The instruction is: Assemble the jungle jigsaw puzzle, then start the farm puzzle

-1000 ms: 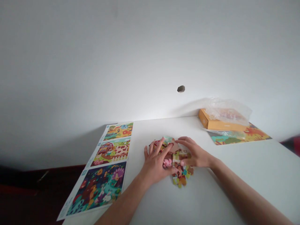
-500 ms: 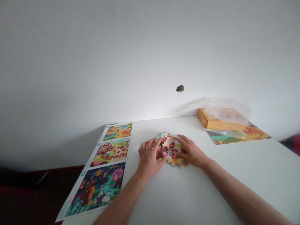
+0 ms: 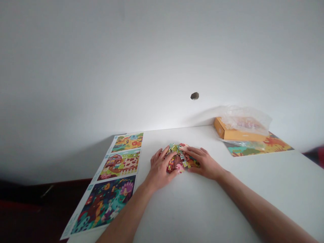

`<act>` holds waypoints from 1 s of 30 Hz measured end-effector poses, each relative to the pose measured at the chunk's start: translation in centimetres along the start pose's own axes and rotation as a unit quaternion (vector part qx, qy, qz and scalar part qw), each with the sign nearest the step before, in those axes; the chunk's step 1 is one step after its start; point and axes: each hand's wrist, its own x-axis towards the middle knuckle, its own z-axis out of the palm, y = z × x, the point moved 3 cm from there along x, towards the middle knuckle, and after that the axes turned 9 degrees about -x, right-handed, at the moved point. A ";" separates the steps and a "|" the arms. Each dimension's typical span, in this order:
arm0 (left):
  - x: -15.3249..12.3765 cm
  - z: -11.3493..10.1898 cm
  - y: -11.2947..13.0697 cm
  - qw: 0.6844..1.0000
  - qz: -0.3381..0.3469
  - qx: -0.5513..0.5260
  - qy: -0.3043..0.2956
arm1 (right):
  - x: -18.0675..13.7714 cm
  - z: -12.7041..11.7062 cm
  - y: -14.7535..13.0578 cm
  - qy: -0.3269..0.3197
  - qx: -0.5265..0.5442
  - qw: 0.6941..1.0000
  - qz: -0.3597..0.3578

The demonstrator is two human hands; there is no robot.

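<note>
A heap of loose jigsaw puzzle pieces point(image 3: 180, 161) lies on the white table, in pink, red, green and yellow. My left hand point(image 3: 162, 168) rests along the heap's left side with its fingers apart and curved over the pieces. From the right, my right hand point(image 3: 204, 163) cups the other side, its fingers stretched across the top and its thumb low at the near edge. Both hands touch the pieces, and neither closes round a single one. The fingers and palms cover the heap's outer parts.
Three picture sheets line the table's left edge: a savanna scene point(image 3: 130, 141), a farm scene point(image 3: 120, 163) and a dark night forest scene point(image 3: 106, 204). At the back right an orange box point(image 3: 240, 136) with a clear plastic bag point(image 3: 246, 118) on it stands partly over another picture sheet point(image 3: 246, 151).
My right hand has moved slightly left and its fingers now reach over the heap. The pieces are pressed closer together and have shifted. My left hand has barely moved.
</note>
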 end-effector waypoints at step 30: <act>0.7 0.3 -1.4 0.997 -0.012 -0.017 0.073 | -0.5 -0.1 1.9 -0.013 0.123 0.992 0.002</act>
